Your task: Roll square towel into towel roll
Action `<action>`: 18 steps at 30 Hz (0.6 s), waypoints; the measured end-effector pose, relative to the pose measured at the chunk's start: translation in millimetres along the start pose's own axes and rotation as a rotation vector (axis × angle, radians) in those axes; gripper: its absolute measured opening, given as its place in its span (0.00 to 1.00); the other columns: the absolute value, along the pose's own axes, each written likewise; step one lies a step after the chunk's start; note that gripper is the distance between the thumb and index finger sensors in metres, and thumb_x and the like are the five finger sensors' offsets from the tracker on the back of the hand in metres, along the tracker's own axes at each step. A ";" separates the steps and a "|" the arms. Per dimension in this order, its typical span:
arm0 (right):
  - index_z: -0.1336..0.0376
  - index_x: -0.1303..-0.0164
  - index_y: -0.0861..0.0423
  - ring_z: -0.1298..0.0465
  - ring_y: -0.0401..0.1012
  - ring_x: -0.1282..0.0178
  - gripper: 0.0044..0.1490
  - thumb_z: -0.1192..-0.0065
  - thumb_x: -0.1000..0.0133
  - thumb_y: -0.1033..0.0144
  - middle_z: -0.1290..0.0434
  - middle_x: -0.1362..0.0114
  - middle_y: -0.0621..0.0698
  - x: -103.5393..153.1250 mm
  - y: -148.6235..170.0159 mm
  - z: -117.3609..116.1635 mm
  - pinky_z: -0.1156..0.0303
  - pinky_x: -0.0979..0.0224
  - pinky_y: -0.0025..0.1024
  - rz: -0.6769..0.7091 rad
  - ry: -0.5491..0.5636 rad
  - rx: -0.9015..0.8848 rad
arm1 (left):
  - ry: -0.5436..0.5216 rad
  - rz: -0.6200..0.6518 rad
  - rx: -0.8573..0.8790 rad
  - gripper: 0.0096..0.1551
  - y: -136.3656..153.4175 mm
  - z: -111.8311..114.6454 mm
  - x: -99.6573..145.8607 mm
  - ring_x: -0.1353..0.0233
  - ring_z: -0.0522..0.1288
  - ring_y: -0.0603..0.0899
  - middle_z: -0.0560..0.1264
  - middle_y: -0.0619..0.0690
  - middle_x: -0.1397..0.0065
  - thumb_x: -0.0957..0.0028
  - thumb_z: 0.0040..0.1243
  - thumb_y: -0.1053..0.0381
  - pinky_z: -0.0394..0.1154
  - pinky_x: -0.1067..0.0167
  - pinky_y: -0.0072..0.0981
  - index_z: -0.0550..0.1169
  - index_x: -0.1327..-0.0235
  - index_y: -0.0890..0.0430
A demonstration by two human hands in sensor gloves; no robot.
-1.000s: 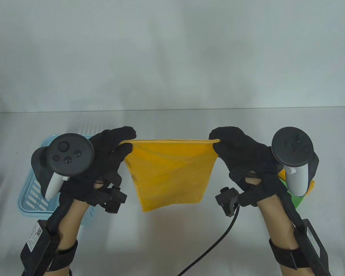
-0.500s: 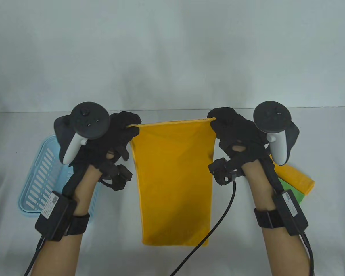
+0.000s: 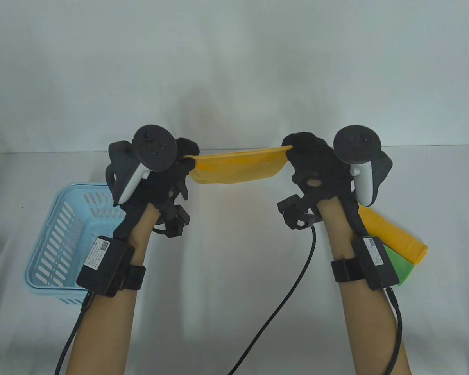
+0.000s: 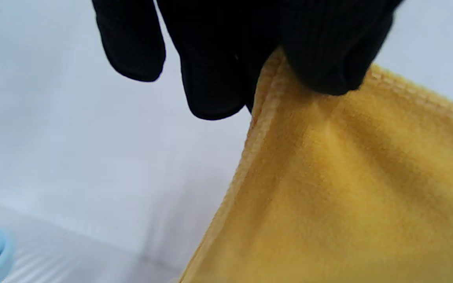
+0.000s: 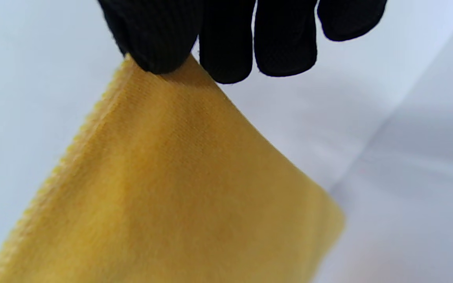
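Observation:
A yellow square towel (image 3: 238, 166) hangs stretched between both hands near the table's far edge, seen only as a short sagging band. My left hand (image 3: 181, 162) pinches its left corner; the left wrist view shows thumb and fingers clamped on the hemmed yellow towel (image 4: 328, 177). My right hand (image 3: 297, 156) pinches the right corner, and in the right wrist view the yellow towel (image 5: 163, 188) drops down from under the gloved fingers (image 5: 226, 43). Most of the cloth lies beyond the hands, hidden from the table view.
A light blue slotted basket (image 3: 58, 242) stands at the left, partly under my left forearm. A folded yellow towel (image 3: 394, 234) lies on a green one (image 3: 398, 265) at the right, beside my right forearm. A black cable (image 3: 281, 304) crosses the table's front.
Both hands have moved away from me toward the far edge and carried the towel along. The long hanging sheet seen before now shows only as a short band between the hands.

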State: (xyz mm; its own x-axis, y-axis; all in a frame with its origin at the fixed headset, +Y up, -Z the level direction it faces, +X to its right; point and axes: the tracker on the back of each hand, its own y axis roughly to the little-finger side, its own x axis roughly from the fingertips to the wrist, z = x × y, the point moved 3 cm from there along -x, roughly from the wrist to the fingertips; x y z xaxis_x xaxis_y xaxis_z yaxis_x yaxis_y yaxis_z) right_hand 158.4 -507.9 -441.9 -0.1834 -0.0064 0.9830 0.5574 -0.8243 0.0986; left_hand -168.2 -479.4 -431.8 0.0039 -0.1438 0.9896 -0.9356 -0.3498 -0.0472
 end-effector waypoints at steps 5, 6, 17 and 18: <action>0.30 0.49 0.36 0.27 0.51 0.31 0.23 0.34 0.55 0.60 0.27 0.32 0.46 6.3 54.4 -42.1 0.36 0.28 0.57 -0.055 -0.101 0.001 | 0.095 -0.034 -0.028 0.22 26.2 60.6 11.6 0.32 0.81 0.53 0.80 0.37 0.37 0.57 0.66 0.49 0.71 0.29 0.57 0.81 0.48 0.36; 0.30 0.49 0.36 0.27 0.51 0.31 0.23 0.34 0.55 0.60 0.28 0.31 0.46 10.1 64.4 -48.9 0.36 0.28 0.57 -0.059 -0.128 -0.002 | 0.112 -0.028 -0.032 0.22 31.0 69.4 16.3 0.33 0.81 0.53 0.80 0.37 0.37 0.57 0.66 0.49 0.71 0.30 0.57 0.81 0.48 0.36; 0.30 0.49 0.39 0.25 0.52 0.34 0.23 0.33 0.56 0.61 0.24 0.36 0.44 71.0 148.6 -90.5 0.35 0.29 0.58 -0.073 -0.381 0.065 | 0.349 0.086 -0.036 0.23 62.3 148.7 93.6 0.36 0.82 0.54 0.81 0.39 0.40 0.58 0.66 0.49 0.72 0.32 0.57 0.81 0.47 0.39; 0.30 0.49 0.39 0.25 0.52 0.34 0.23 0.33 0.56 0.61 0.24 0.36 0.44 76.5 153.9 -92.6 0.35 0.29 0.58 -0.072 -0.398 0.089 | 0.376 0.094 -0.035 0.23 62.6 155.3 100.9 0.36 0.82 0.54 0.81 0.39 0.40 0.58 0.66 0.49 0.72 0.32 0.57 0.81 0.47 0.39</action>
State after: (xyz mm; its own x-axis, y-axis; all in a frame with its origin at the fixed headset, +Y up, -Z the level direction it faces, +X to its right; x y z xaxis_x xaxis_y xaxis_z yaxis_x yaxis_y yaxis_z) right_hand 155.2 -687.6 -365.8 0.0930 0.2833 0.9545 0.6257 -0.7623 0.1653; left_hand -171.6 -659.6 -356.0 -0.2059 0.1784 0.9622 -0.9373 -0.3186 -0.1415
